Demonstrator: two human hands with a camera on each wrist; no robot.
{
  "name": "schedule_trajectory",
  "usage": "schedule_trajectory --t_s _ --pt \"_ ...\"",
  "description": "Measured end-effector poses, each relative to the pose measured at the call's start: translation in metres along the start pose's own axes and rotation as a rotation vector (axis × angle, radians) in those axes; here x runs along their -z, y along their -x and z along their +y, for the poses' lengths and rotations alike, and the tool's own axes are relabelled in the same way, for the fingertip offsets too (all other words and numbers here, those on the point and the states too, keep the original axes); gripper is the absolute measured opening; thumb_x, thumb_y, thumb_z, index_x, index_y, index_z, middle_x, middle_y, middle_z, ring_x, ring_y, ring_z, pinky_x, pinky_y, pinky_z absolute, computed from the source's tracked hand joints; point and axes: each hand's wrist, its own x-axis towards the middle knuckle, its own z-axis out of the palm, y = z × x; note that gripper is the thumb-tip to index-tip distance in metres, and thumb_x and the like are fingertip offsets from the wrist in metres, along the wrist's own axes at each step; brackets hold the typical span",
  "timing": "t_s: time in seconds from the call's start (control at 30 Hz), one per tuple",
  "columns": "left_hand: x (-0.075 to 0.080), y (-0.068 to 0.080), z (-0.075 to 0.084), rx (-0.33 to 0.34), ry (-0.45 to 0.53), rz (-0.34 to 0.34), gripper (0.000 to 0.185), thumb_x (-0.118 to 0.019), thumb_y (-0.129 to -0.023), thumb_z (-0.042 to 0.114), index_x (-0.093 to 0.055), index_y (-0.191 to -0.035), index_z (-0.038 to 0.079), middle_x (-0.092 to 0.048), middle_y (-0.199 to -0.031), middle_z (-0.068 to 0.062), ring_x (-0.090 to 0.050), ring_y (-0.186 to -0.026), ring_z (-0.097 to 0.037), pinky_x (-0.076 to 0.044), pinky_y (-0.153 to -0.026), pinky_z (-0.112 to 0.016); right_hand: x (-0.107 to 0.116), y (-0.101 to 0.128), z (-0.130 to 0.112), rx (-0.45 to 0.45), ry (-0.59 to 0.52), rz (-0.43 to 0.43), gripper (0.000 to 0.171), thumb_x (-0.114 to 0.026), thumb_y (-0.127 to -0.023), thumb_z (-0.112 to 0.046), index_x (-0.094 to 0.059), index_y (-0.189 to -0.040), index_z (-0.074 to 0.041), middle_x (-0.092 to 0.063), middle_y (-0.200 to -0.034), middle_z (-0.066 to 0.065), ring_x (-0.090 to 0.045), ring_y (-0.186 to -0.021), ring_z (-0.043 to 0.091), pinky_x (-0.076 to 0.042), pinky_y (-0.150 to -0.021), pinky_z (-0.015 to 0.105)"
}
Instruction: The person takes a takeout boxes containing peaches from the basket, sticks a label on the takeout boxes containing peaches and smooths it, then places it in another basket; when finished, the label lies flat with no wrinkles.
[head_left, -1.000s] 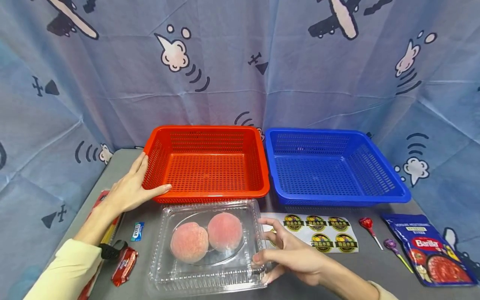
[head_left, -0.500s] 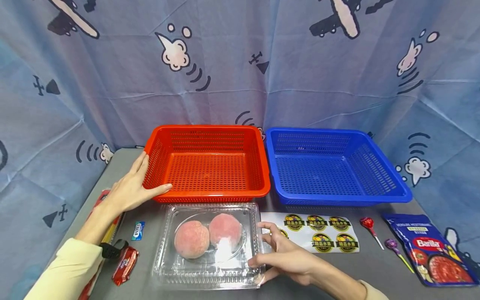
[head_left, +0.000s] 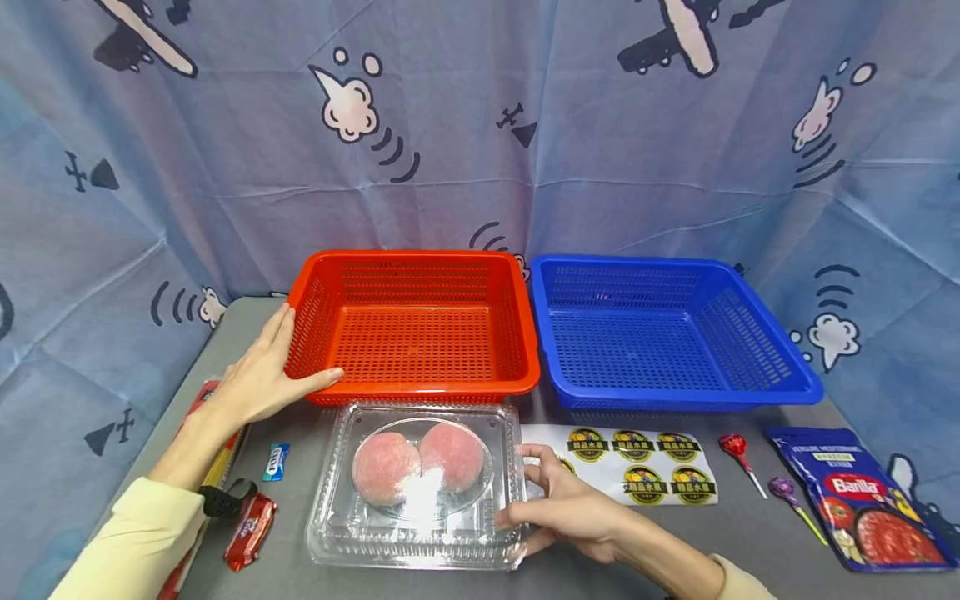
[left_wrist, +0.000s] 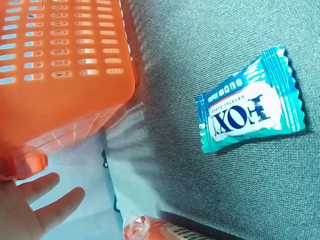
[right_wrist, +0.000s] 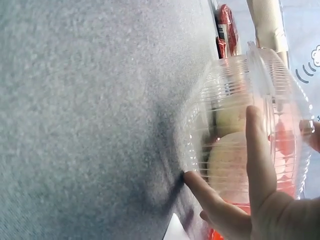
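My left hand (head_left: 258,383) rests on the front left corner of the red basket (head_left: 420,389), thumb on the rim and fingers straight along its side. Below that basket is a clear plastic clamshell container (head_left: 420,550), its lid down over two peaches (head_left: 386,468). My right hand (head_left: 573,508) grips the container's right side. The right wrist view shows the thumb and fingers spread around the container (right_wrist: 235,75), one fingertip near the grey tabletop. A blue-green wrapped candy (left_wrist: 245,110) lies beside the red basket in the left wrist view.
A blue basket (head_left: 675,398) stands right of the red one. Round fruit stickers on a white sheet (head_left: 675,471) lie beside my right hand. Two lollipops (head_left: 735,447) and a Barilla pouch (head_left: 862,500) are at the right. A red wrapped snack (head_left: 250,532) lies near my left wrist.
The container with the peaches has shifted slightly away from me and looks more level, with my right hand on it throughout. My left hand has stayed on the red basket.
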Motion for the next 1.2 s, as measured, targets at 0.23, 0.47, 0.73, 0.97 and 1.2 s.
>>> schedule_trajectory --t_s 0.23,0.47,0.73,0.97,1.2 --pt "-0.002 0.003 0.000 -0.053 0.013 0.100 0.119 -0.065 -0.085 0.072 -0.007 -0.165 0.006 -0.012 -0.171 -0.019 -0.024 -0.151 -0.049 -0.032 -0.103 -0.081 0.008 0.003 -0.002 0.003 0.099 -0.031 0.086 -0.075 -0.088 -0.011 -0.016 -0.151 -0.008 -0.028 -0.157 0.032 -0.068 -0.105 0.020 -0.060 -0.086 0.042" --pt "-0.006 0.020 0.009 -0.190 0.033 0.276 0.107 -0.076 -0.082 0.059 -0.026 -0.161 0.006 -0.027 -0.166 -0.019 -0.028 -0.147 -0.047 -0.031 -0.105 -0.077 0.028 0.009 -0.008 0.052 0.205 -0.028 0.088 -0.074 -0.095 -0.022 -0.015 -0.159 -0.011 -0.030 -0.155 0.034 -0.064 -0.116 0.026 -0.060 -0.091 0.045" --pt "-0.008 0.057 0.033 -0.315 0.073 0.296 0.104 -0.084 -0.077 0.050 -0.033 -0.158 0.009 -0.032 -0.165 -0.014 -0.036 -0.144 -0.043 -0.039 -0.101 -0.074 0.058 0.011 -0.023 0.238 0.547 0.104 0.059 -0.073 -0.095 -0.025 -0.049 -0.143 0.000 -0.052 -0.140 0.030 -0.065 -0.115 0.031 -0.059 -0.086 0.035" --pt "-0.023 0.087 0.048 -0.413 0.076 0.247 0.112 -0.087 -0.071 0.053 -0.030 -0.161 0.017 -0.034 -0.164 -0.009 -0.038 -0.146 -0.035 -0.043 -0.101 -0.071 0.078 0.006 -0.023 0.370 0.830 0.202 0.048 -0.080 -0.089 -0.026 -0.065 -0.126 0.001 -0.067 -0.124 0.023 -0.066 -0.105 0.033 -0.059 -0.078 0.028" --pt "-0.039 0.102 0.057 -0.454 0.072 0.163 0.120 -0.085 -0.067 0.067 -0.030 -0.161 0.019 -0.032 -0.165 -0.004 -0.037 -0.146 -0.029 -0.049 -0.100 -0.064 0.082 0.000 -0.016 0.429 0.929 0.139 0.052 -0.087 -0.081 -0.024 -0.067 -0.125 -0.001 -0.069 -0.113 0.017 -0.064 -0.093 0.017 -0.058 -0.073 0.026"
